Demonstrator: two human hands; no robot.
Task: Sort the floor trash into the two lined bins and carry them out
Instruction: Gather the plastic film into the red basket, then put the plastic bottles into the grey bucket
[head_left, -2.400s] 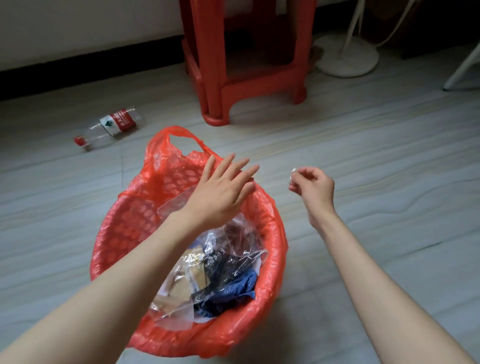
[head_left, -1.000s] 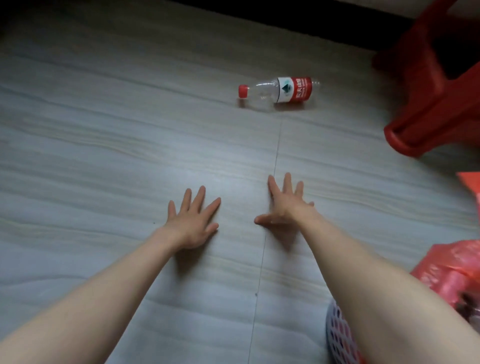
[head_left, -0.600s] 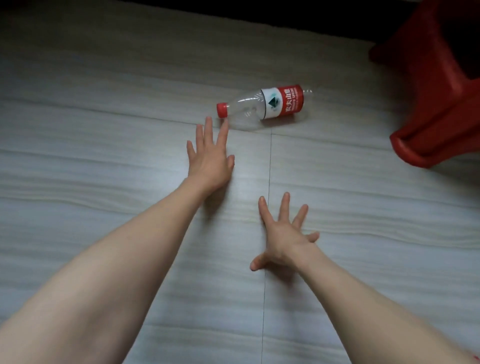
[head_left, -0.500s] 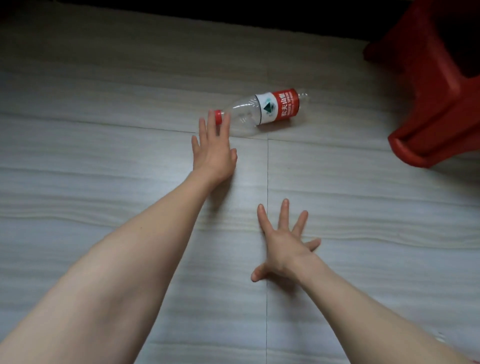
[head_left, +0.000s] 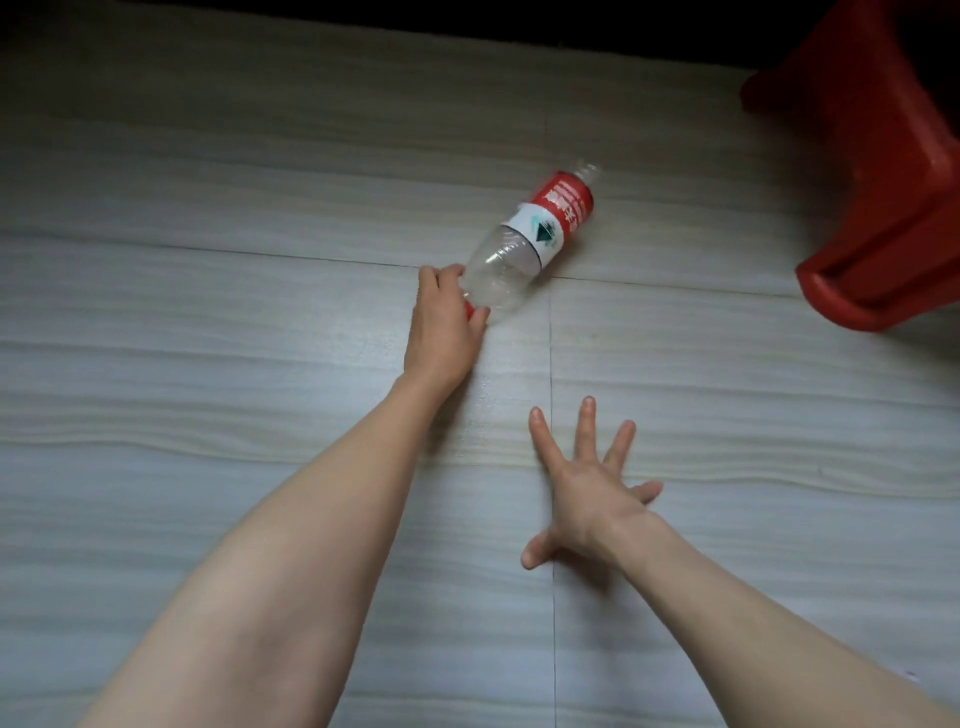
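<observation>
An empty clear plastic bottle (head_left: 524, 249) with a red and white label and a red cap lies on the grey tiled floor, its base pointing up and to the right. My left hand (head_left: 441, 325) is closed around its neck and cap end, and only a sliver of the cap shows between the fingers. My right hand (head_left: 589, 486) is nearer to me, fingers spread wide and palm down over the floor, holding nothing. Neither bin is in view.
A red plastic stool (head_left: 878, 171) stands at the upper right, its foot about a bottle's length from the bottle. A dark skirting strip (head_left: 363, 21) runs along the top edge. Tile joints (head_left: 551, 519) cross the floor.
My left hand reached forward and closed on the bottle's neck; the bottle has swung from lying sideways to pointing diagonally. My right hand stayed spread over the floor. The red-lined bin dropped out of view.
</observation>
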